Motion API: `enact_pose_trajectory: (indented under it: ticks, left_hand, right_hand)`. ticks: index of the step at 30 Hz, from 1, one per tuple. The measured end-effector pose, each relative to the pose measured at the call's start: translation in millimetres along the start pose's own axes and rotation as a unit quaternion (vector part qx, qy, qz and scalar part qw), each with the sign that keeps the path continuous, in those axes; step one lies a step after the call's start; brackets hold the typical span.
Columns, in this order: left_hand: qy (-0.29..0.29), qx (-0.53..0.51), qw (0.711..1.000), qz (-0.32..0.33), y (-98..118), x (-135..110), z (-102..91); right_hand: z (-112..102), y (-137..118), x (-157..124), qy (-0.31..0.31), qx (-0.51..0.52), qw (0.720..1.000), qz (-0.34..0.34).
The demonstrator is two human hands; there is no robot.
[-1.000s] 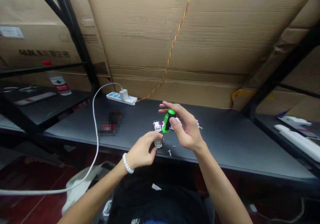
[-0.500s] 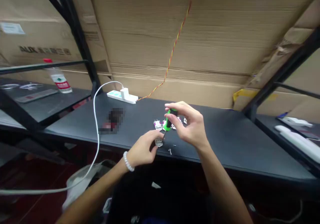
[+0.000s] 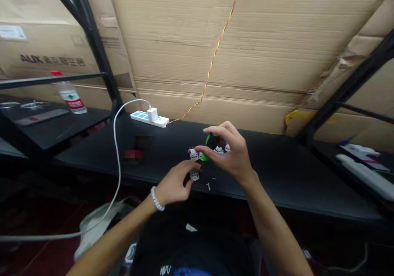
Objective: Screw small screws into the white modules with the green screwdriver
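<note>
My right hand (image 3: 229,150) is shut around a green-and-black screwdriver (image 3: 211,141), its fingers hiding most of the handle. Its shaft points down towards a small white electronic module (image 3: 194,175), but the tip is hidden. My left hand (image 3: 172,184), with a white beaded bracelet (image 3: 156,198) on its wrist, has its fingertips against that module. Similar white-and-purple modules (image 3: 193,154) lie just beyond the hands on the black table (image 3: 277,177), with two more (image 3: 223,148) behind my right fingers. Tiny white bits (image 3: 208,186) lie near the table's front edge.
A white power strip (image 3: 149,118) with a plugged-in charger stands at the back, its white cable (image 3: 117,152) hanging over the table edge. A pixelated blurred object (image 3: 135,152) lies left of my hands. Cardboard (image 3: 215,42) and black shelf posts (image 3: 95,50) stand behind.
My right hand has rolled around the screwdriver handle, and its fingers now cover more of the green. The view has shifted slightly and looks darker. My left hand stays almost still.
</note>
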State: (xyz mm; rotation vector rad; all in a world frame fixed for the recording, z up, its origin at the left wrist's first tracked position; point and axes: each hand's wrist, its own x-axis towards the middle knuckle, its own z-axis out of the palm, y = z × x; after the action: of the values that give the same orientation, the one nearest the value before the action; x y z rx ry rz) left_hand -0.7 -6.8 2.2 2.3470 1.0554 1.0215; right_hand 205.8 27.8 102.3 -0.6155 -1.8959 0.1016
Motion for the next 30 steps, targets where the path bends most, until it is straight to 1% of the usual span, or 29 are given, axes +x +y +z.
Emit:
enact_pose_trajectory:
  ticks: [2,4,6,7,9,11,13,14,15,17,19,20,21,23,25,28,30]
  left_hand:
    - [0.000,0.000,1.000,0.000,0.0,0.1,0.0]
    - [-0.003,0.001,1.000,-0.002,0.2,0.2,-0.2]
    - [-0.004,0.001,1.000,-0.005,0.3,0.2,-0.5]
    - [-0.003,0.001,1.000,-0.005,0.3,0.1,-0.7]
    - [0.000,-0.001,1.000,0.000,0.0,-0.1,-0.7]
    - [0.002,-0.003,1.000,0.002,-0.1,-0.2,-0.5]
    - [0.002,-0.003,1.000,0.000,0.4,-0.1,-0.3]
    - [0.001,-0.002,1.000,-0.001,0.9,0.1,-0.3]
    - [0.000,0.000,1.000,-0.003,1.6,0.3,-0.4]
    - [0.001,0.001,1.000,-0.006,2.9,0.8,-0.7]
    - [0.001,-0.002,1.000,-0.004,3.9,1.1,-1.1]
    - [0.003,-0.002,1.000,-0.003,4.1,1.2,-1.3]
    - [0.004,-0.002,1.000,-0.002,4.2,1.3,-1.4]
    - [0.002,-0.001,1.000,-0.002,3.7,1.2,-1.5]
    - [0.001,0.000,1.000,-0.003,2.6,1.0,-1.2]
    - [0.001,0.000,1.000,0.000,1.1,0.7,-0.7]
    - [0.002,0.000,1.000,0.002,0.8,0.6,-0.4]
  right_hand:
    - [-0.1,-1.0,-0.3,0.003,-0.006,1.000,-0.017]
    - [-1.3,-2.0,-2.0,-0.029,0.057,0.998,-0.014]
    - [-3.1,-2.8,-3.3,-0.064,0.127,0.990,0.004]
    - [-3.9,-3.2,-3.4,-0.070,0.141,0.987,0.014]
    - [-4.3,-3.9,-2.3,-0.050,0.106,0.993,0.019]
    - [-3.2,-4.2,-0.5,-0.005,0.037,0.999,0.002]
    - [-1.9,-4.1,0.2,0.020,0.003,1.000,-0.018]
    - [-1.5,-3.8,-0.2,0.012,0.013,1.000,-0.022]
    - [-1.6,-3.5,-1.1,-0.011,0.039,0.999,-0.019]
    - [-2.7,-3.0,-3.4,-0.070,0.110,0.991,0.006]
    - [-3.7,-2.8,-5.1,-0.101,0.149,0.983,0.041]
    - [-3.6,-2.9,-5.4,-0.095,0.143,0.984,0.052]
    - [-2.9,-3.0,-5.2,-0.077,0.124,0.988,0.057]
    - [-0.4,-3.2,-4.0,-0.036,0.072,0.996,0.045]
    - [2.6,-2.8,-2.5,-0.014,0.027,0.999,0.023]
    - [4.0,-1.7,-1.7,-0.008,-0.018,1.000,0.000]
    - [2.2,-1.1,-2.6,-0.013,-0.014,1.000,-0.009]
